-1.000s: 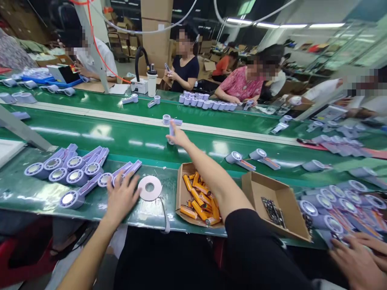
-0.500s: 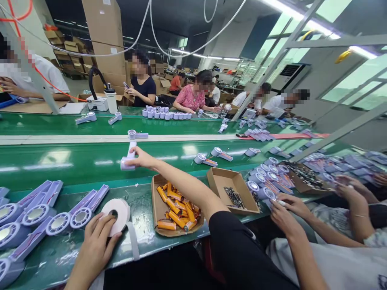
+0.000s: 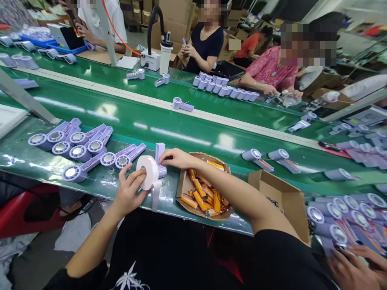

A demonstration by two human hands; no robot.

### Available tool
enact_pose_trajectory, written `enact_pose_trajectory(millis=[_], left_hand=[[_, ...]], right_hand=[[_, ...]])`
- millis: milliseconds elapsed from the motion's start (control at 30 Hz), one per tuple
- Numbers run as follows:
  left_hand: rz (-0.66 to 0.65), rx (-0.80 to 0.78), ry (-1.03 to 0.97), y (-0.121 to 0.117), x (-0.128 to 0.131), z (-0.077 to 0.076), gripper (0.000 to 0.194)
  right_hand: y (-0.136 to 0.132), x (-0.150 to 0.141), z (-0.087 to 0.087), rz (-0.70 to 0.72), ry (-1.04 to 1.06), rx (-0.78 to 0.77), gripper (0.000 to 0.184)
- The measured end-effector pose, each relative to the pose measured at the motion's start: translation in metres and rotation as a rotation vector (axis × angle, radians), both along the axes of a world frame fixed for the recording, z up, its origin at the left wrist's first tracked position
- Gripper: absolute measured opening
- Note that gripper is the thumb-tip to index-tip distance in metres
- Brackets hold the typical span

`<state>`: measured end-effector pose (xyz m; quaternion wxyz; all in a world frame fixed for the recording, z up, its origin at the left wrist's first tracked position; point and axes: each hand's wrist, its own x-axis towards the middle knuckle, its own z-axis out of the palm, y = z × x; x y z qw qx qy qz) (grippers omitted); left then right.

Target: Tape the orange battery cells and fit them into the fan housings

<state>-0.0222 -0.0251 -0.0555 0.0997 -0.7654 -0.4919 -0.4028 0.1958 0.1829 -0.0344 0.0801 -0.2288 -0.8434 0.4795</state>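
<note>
My left hand (image 3: pixel 131 189) is closed on a roll of white tape (image 3: pixel 153 171), its fingers at the roll's core; a loose strip hangs down at the table's edge. Just behind the roll a lilac handheld-fan housing (image 3: pixel 160 151) is partly hidden. The fingers of my right hand (image 3: pixel 177 158) are closed at its handle. More fan housings (image 3: pixel 79 152) with round silver-centred heads and open handles lie to the left. Beneath my right forearm stands a cardboard tray (image 3: pixel 181 187) of orange battery cells (image 3: pixel 198 189).
Beyond the table runs a green conveyor belt (image 3: pixel 127 117) with fan housings on it. A second cardboard box (image 3: pixel 290 197) stands to the right, near a co-worker's hands (image 3: pixel 353 266). Other people sit across the belt. A metal post (image 3: pixel 27 94) rises at left.
My right hand has brought the fan housing from over the belt down to the table beside the tape roll. The view has turned left and down. My left hand stays at the roll.
</note>
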Motion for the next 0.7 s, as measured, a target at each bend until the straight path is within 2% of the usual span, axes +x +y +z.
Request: enact_pose_trajectory(millis=[133, 233, 333, 400, 467, 567, 633, 667, 700], left_hand=[[0.046, 0.037, 0.02, -0.005, -0.004, -0.005, 0.035], [0.087, 0.059, 0.025, -0.008, -0.005, -0.005, 0.038], [0.11, 0.066, 0.036, -0.009, -0.003, -0.001, 0.038], [0.11, 0.065, 0.051, -0.007, -0.001, 0.002, 0.04], [0.087, 0.074, 0.064, -0.004, -0.002, 0.005, 0.043], [0.101, 0.101, 0.03, 0.003, -0.006, 0.008, 0.043], [0.157, 0.111, -0.017, 0.006, -0.009, 0.008, 0.041], [0.174, 0.115, -0.028, 0.007, -0.01, 0.008, 0.039], [0.172, 0.126, -0.025, 0.006, -0.01, 0.007, 0.038]], right_hand=[[0.012, 0.017, 0.018, -0.006, -0.287, 0.258, 0.026], [0.006, 0.027, 0.034, -0.055, -0.357, 0.328, 0.02], [-0.026, 0.033, 0.051, -0.09, -0.191, 0.241, 0.034], [-0.059, 0.038, 0.059, 0.002, -0.105, 0.089, 0.042], [-0.093, 0.042, 0.06, 0.108, -0.032, -0.034, 0.042], [-0.137, 0.048, 0.048, 0.265, 0.073, -0.123, 0.04], [-0.153, 0.052, 0.039, 0.372, 0.065, -0.093, 0.038], [-0.157, 0.055, 0.036, 0.367, 0.032, -0.047, 0.036], [-0.158, 0.057, 0.035, 0.302, -0.005, 0.001, 0.033]])
